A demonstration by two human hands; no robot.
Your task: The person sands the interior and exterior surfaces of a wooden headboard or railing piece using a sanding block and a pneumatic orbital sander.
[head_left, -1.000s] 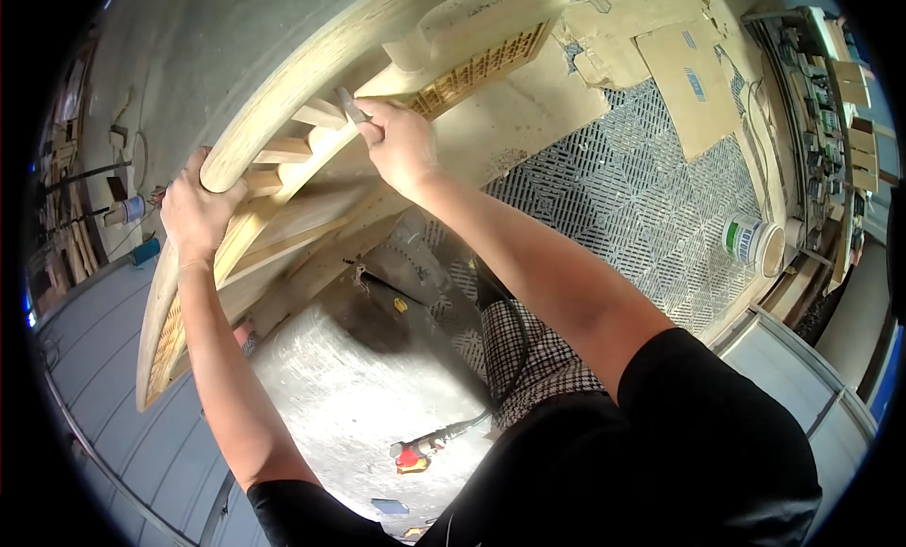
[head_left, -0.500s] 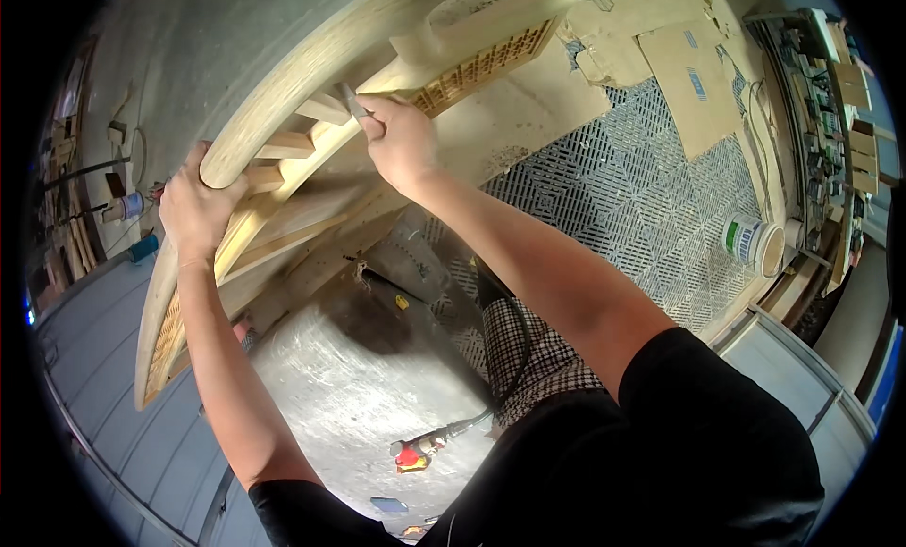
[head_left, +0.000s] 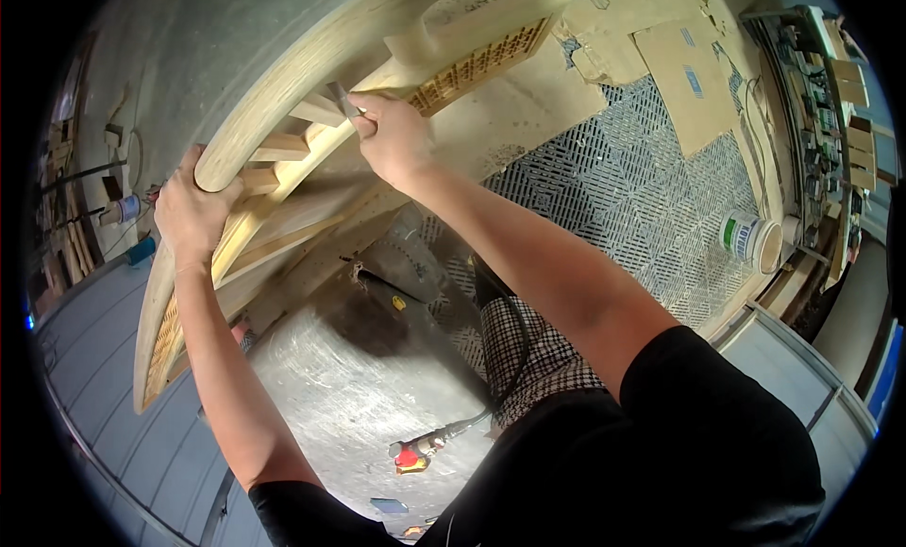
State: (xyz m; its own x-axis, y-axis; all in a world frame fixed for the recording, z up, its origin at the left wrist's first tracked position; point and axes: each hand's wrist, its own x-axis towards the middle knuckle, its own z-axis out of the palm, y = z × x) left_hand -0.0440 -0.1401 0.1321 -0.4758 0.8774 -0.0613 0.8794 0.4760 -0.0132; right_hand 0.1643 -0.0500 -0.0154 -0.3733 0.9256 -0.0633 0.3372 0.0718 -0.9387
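A pale wooden furniture frame (head_left: 293,94) with a thick curved rail, short slats and a woven panel slants across the upper left. My left hand (head_left: 193,212) is closed round the lower end of the curved rail. Between the thumb and fingers of my right hand (head_left: 392,136) is a small flat grey piece (head_left: 338,98); whether it is a scraper blade or folded sandpaper I cannot tell. It sits in the gap between the curved rail and the inner bar, beside a short slat (head_left: 318,111).
Below the frame is a shiny metal surface (head_left: 330,396) with a red-and-yellow hose-end tool (head_left: 412,455). Cardboard sheets (head_left: 684,84) lie on grey grid matting (head_left: 604,179). A white bucket (head_left: 750,240) stands at right, near a cluttered shelf (head_left: 830,122).
My right hand and the grey piece have shifted slightly left along the inner bar. My left hand keeps its grip on the rail. The whole view has moved a little.
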